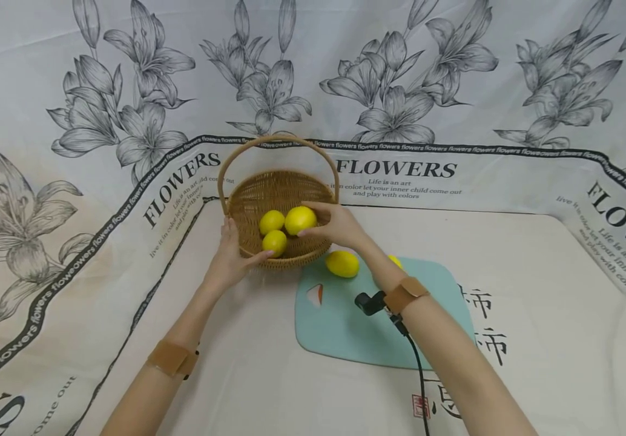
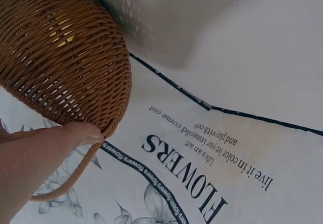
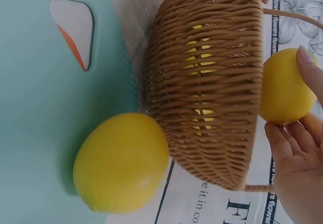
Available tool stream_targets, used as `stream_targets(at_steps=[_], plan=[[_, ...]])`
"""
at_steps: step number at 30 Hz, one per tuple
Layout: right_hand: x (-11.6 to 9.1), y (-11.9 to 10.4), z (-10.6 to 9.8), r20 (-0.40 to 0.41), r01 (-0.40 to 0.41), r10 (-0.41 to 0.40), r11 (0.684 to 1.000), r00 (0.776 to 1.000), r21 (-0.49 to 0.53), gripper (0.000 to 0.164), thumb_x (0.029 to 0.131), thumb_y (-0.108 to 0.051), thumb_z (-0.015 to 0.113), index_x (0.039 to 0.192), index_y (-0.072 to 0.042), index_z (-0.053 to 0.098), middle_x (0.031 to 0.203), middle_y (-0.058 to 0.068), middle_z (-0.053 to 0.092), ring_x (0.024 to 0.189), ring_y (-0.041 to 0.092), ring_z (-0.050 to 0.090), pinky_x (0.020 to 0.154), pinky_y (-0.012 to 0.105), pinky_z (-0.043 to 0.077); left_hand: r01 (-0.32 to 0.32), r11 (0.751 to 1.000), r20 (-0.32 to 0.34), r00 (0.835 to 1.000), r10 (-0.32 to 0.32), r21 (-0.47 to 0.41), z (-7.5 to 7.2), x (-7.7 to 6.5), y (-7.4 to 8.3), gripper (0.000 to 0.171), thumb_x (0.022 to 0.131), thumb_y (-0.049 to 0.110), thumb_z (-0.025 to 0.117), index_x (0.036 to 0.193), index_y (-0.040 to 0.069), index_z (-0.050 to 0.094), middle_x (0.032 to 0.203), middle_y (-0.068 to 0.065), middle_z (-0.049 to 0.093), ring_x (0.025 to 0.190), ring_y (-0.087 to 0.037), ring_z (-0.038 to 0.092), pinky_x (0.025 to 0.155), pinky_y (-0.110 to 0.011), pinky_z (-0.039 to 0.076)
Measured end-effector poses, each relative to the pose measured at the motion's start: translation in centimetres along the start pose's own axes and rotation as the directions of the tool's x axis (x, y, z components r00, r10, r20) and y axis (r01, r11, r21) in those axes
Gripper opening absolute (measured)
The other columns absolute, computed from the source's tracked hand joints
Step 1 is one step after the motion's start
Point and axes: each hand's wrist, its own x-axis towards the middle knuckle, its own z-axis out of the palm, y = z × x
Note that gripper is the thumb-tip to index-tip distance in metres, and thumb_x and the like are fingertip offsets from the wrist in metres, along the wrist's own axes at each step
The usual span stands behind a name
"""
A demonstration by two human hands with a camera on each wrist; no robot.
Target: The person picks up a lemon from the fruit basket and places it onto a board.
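Observation:
A brown wicker basket point(image 1: 277, 184) with a tall arched handle stands near the back wall. My left hand point(image 1: 228, 259) grips its left rim, with the thumb along the near edge; the left wrist view shows that thumb point(image 2: 83, 131) at the rim by the handle's base. Between the fingers and thumb of my right hand point(image 1: 344, 227) is a yellow lemon point(image 1: 300, 221), held at the basket's opening. Two other lemons, one behind point(image 1: 272, 223) and one nearer point(image 1: 275, 243), lie inside the basket. Through the weave, the right wrist view gives glimpses of yellow.
On the table, a light-green cutting board point(image 1: 340, 330) lies right of the basket. One lemon point(image 1: 342, 264) rests at its far left corner; another lemon point(image 1: 395, 261) is mostly hidden behind my right forearm. A black cable point(image 1: 419, 369) trails from the right wrist camera. Flower-printed cloth rises behind.

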Motion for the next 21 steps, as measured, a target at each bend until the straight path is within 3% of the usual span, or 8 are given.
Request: stream_targets(at_steps=[14, 21], plan=[[-3.2, 1.4, -3.8, -0.054, 0.016, -0.009, 0.991, 0.999, 0.135, 0.071, 0.081, -0.024, 0.079, 0.143, -0.01, 0.048, 0.144, 0.008, 0.047, 0.13, 0.021, 0.048, 0.102, 0.028, 0.043, -0.005, 1.0, 0.004, 1.0, 0.005, 0.004, -0.1, -0.1, 0.2, 0.12, 0.082, 0.059, 0.067, 0.151, 0.001, -0.012, 0.156, -0.015, -0.02, 0.145, -0.033, -0.007, 0.116, -0.051, 0.01], [-5.3, 2.9, -5.6, -0.077, -0.012, 0.022, 0.992, 0.997, 0.129, 0.071, 0.083, -0.022, 0.078, 0.145, -0.01, 0.044, 0.147, 0.01, 0.044, 0.133, 0.024, 0.044, 0.105, 0.035, 0.04, 0.005, 1.0, 0.015, 1.0, -0.005, -0.008, -0.3, -0.3, 0.6, 0.119, 0.083, 0.057, 0.067, 0.15, 0.001, -0.013, 0.156, -0.015, -0.021, 0.145, -0.033, -0.008, 0.116, -0.051, 0.009]])
